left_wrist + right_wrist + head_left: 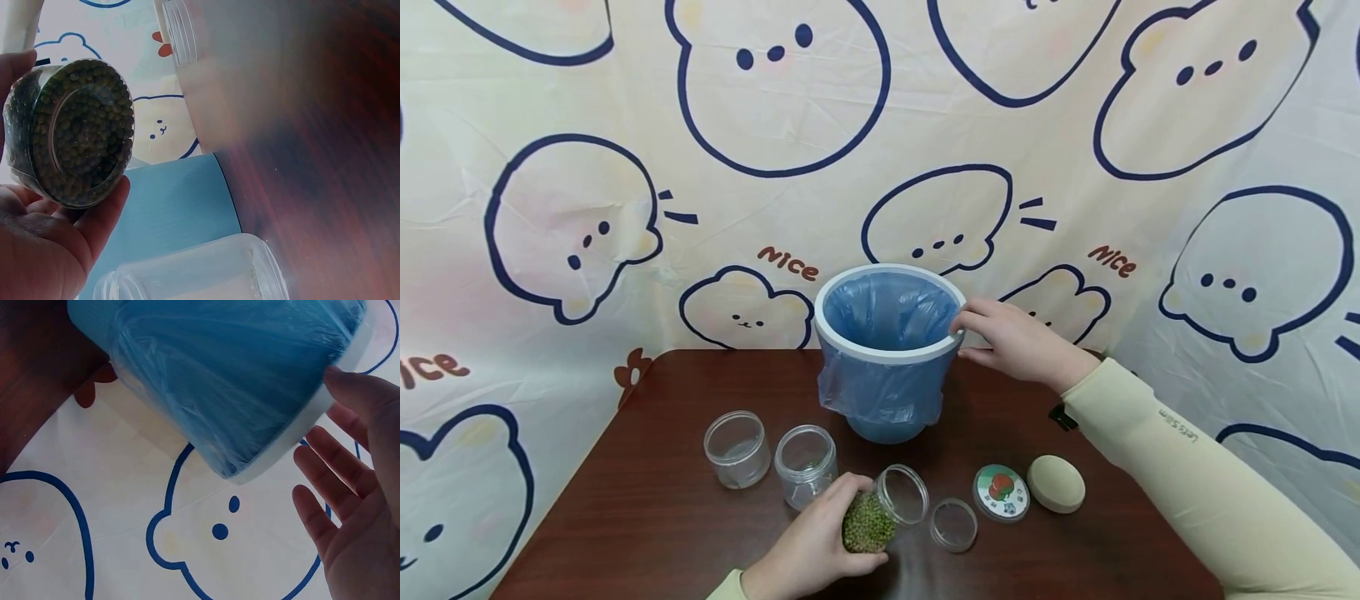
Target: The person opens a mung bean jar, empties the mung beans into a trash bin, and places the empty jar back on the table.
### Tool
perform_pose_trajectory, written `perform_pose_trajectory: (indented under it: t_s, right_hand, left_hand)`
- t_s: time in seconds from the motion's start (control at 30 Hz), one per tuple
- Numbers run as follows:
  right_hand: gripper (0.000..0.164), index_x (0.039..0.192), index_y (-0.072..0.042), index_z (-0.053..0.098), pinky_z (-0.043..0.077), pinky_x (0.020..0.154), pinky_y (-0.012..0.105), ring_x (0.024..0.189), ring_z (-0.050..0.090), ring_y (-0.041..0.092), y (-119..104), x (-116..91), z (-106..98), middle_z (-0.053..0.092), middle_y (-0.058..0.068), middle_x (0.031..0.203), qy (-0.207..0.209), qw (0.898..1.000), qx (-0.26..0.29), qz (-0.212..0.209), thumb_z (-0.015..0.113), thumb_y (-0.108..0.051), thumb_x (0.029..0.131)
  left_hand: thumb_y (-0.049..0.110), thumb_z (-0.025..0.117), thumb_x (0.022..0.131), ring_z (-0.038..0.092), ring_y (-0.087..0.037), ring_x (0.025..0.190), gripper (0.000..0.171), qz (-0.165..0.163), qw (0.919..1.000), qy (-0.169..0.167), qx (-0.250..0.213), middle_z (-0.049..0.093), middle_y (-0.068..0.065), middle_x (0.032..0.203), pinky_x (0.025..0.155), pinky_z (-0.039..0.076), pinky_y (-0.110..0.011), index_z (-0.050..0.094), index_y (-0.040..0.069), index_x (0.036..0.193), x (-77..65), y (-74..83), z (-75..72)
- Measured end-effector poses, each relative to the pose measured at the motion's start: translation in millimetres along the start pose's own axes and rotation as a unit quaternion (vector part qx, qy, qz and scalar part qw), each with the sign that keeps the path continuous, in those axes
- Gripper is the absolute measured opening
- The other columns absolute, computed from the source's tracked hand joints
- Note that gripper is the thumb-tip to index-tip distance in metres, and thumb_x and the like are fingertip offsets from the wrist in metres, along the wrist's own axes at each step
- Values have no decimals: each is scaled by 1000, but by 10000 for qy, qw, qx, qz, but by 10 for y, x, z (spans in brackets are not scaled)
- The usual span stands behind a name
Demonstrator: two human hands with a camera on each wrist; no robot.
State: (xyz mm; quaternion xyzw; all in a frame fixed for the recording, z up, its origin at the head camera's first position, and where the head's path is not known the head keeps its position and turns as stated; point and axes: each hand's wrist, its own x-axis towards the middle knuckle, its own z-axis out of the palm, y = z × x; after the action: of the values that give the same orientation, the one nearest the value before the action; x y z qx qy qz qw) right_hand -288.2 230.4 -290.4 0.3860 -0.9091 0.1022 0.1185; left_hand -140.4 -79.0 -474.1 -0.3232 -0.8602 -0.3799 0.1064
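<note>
My left hand grips a clear jar of green beans, thumb and fingers wrapped around its sides. The jar is tipped on its side, its uncovered mouth toward the right, and beans fill its base end. In the left wrist view, the beans show through the jar's round bottom. At the back stands a blue trash bin with a white rim and a blue plastic liner. My right hand pinches the bin's right rim, thumb outside; the other fingers spread beside it.
Two clear jars stand left of the bin on the dark wooden table. To the right lie a clear ring-like lid, a lid with a tomato picture and a beige round piece. A cartoon-printed cloth hangs behind.
</note>
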Motion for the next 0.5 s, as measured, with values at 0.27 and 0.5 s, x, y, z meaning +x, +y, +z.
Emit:
perform_pose_trajectory:
  t_s: [0.27,0.5]
  right_hand:
    - [26,113,-20,68,59,90,40,100,62,18,-7,37,34,65,2,115,103,9999,2,-44,80,-17,91]
    - [26,108,-21,69,60,88,36,97,62,16,-40,103,10,65,2,110,-14,9999,121,42,84,-16,87]
  left_hand:
    - [31,93,73,57,-1,101,65,-108,9999,-108,-54,57,14,116,88,54,-26,55,19,124,-2,-2,-16]
    - [31,92,75,57,-1,103,68,-160,9995,-263,-20,55,13,119,90,54,-27,54,17,129,0,13,-38]
